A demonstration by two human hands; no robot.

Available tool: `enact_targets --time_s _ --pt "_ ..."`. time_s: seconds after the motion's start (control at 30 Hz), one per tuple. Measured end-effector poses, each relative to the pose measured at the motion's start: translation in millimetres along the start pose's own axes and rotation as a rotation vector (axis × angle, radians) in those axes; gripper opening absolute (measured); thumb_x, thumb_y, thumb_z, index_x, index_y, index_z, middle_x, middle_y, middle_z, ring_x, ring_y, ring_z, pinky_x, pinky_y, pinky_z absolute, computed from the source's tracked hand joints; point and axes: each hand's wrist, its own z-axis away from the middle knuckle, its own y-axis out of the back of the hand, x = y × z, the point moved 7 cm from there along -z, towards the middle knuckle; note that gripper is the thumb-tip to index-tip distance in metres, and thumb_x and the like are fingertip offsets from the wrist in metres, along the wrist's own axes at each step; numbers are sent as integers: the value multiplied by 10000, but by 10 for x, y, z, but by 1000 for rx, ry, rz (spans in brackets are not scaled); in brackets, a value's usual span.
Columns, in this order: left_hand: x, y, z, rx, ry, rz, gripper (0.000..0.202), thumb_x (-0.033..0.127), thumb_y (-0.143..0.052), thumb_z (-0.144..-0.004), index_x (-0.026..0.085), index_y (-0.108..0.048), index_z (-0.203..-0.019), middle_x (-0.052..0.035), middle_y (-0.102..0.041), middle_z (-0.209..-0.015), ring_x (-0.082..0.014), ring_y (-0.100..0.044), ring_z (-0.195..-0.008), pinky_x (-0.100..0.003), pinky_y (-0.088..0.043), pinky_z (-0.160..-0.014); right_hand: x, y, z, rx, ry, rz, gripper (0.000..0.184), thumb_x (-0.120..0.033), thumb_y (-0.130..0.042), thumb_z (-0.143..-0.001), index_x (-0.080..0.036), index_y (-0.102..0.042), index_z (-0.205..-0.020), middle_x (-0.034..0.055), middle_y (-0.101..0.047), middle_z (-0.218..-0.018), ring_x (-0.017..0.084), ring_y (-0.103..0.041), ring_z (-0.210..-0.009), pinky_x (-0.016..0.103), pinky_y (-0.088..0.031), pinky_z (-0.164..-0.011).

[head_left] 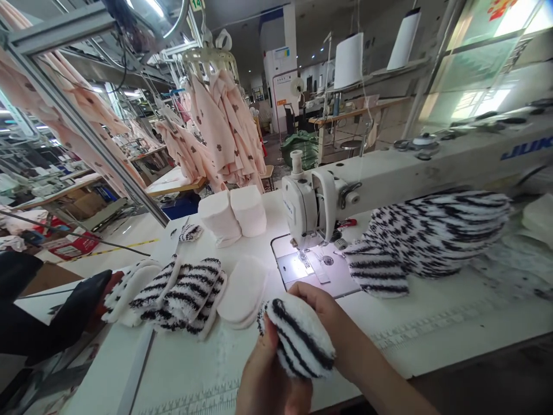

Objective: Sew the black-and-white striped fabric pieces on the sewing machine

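Observation:
Between both hands, over the front of the sewing table (224,360), is a fluffy zebra-striped fabric piece (300,337), curved like a slipper upper. My left hand (270,372) grips its left and lower side, thumb across the top. My right hand (322,314) holds its upper right edge, the fingertips partly hidden behind it. Just beyond them is the lit needle area of the sewing machine (302,202). White sole-shaped pieces (242,291) lie left of the needle plate, beside a pile of striped fluffy pieces (190,294).
Two stacks of white pieces (233,213) stand behind the soles. More striped pieces (440,233) are heaped under the machine arm. Pink garments (227,124) hang at the back, and thread cones (349,60) stand above the machine. A metal frame post (99,144) rises at left.

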Motion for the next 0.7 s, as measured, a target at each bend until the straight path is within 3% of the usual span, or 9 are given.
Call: enact_targets --time_s 0.13,0.23,0.33,0.43,0.5,0.53,0.6,0.63,0.7 --pt "115 27 32 24 -143 -5 462 570 -636 -776 158 -705 -974 -65 -695 -752 -49 -511 -367 -136 -453 -366 -210 140 288 106 151 44 356 -562 -486 -846 -235 -549 -969 3 -583 -872 148 -535 -729 265 -420 -652" --pt "93 164 116 142 -188 -125 411 519 -690 -751 173 -700 -972 -73 -695 -826 -71 -548 -411 -170 -484 -406 -287 266 495 203 213 177 329 -557 -522 -839 -234 -576 -870 -12 -581 -778 149 -547 -727 239 -429 -658" --pt "227 422 266 420 -284 -380 282 425 -723 -754 168 -697 -868 -29 -659 -688 -57 -489 -404 -155 -420 -408 -250 446 614 371 194 244 271 -501 -535 -860 -239 -589 -817 -35 -566 -703 121 -537 -664 188 -424 -602" --pt "566 447 517 679 -624 -728 309 426 -678 -794 210 -669 -1015 -59 -680 -909 -134 -596 -680 -203 -480 -589 -290 473 664 450 349 298 203 -441 -509 -889 -267 -606 -931 -43 -591 -746 106 -562 -673 156 -445 -626" --pt "641 242 596 620 -793 -945 462 500 -635 -800 232 -600 -1175 -88 -633 -1119 -214 -584 -961 -287 -491 -800 -319 311 636 377 469 399 174 -391 -484 -905 -276 -606 -953 -36 -600 -765 103 -581 -690 149 -461 -648" --pt "619 138 583 541 -796 -1033 459 511 -597 -823 233 -590 -1188 -89 -628 -1124 -223 -572 -995 -304 -480 -833 -327 201 614 332 515 450 167 -375 -480 -907 -281 -605 -963 -31 -609 -786 106 -596 -715 151 -471 -663" --pt "591 21 536 432 -710 -1157 324 457 -504 -895 227 -629 -1085 -62 -661 -961 -184 -598 -853 -270 -485 -746 -315 27 563 305 523 480 168 -383 -494 -899 -297 -590 -1007 -28 -621 -832 103 -612 -702 154 -489 -633" --pt "656 19 546 453 -683 -1204 269 407 -467 -921 222 -641 -1011 -38 -661 -862 -157 -595 -760 -243 -477 -685 -294 -20 537 318 482 450 197 -408 -499 -895 -308 -570 -1049 -32 -619 -843 92 -599 -629 157 -487 -574" --pt "1013 73 679 614 -744 -1304 244 365 -445 -931 205 -629 -928 -10 -641 -761 -139 -584 -688 -219 -463 -633 -232 -34 503 371 360 343 288 -480 -480 -891 -321 -518 -1128 -34 -604 -851 69 -526 -485 177 -456 -472"
